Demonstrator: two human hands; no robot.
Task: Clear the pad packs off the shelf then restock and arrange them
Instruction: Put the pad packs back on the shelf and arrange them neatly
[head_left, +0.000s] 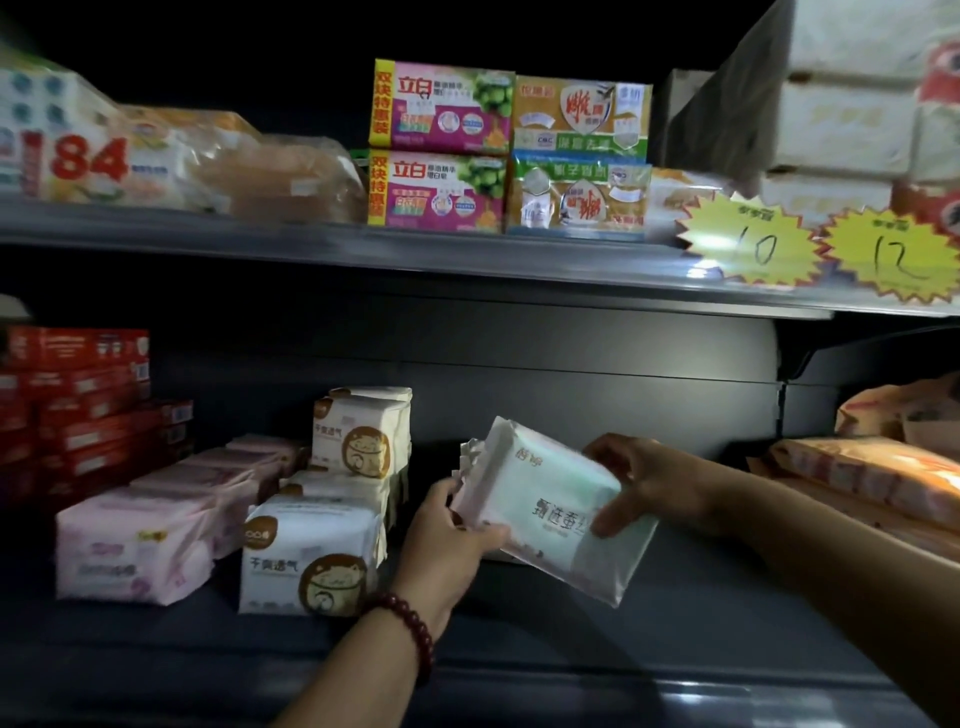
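Held pack: a pale green and white pad pack (558, 512) is tilted in the air over the bare middle of the lower shelf (623, 587), not yet set down.
Left hand: the left hand (449, 538) grips the pack's near left edge, thumb on top and fingers curled beneath.
Right hand: the right hand (644, 480) clasps the far right end, fingers wrapped over the top and thumb pressed on the front face.
Slip risk: the wrapper looks smooth and soft, so I judge it could slide or sag if one hand lets go early.
Knock risk: the upright white pack (358, 434) stands near the left hand on a flat white one; a nudge could topple it.
Row order: the pink packs (137, 545) and the front white pack (309, 558) lie in rows on the left; a crooked placement would spoil the line.
Surface: dark, flat, bare to the right of the rows.
Room: dim, lit mainly at the centre; the upper shelf (363, 244) carries soap boxes (439, 145) and yellow price tags (750, 244).
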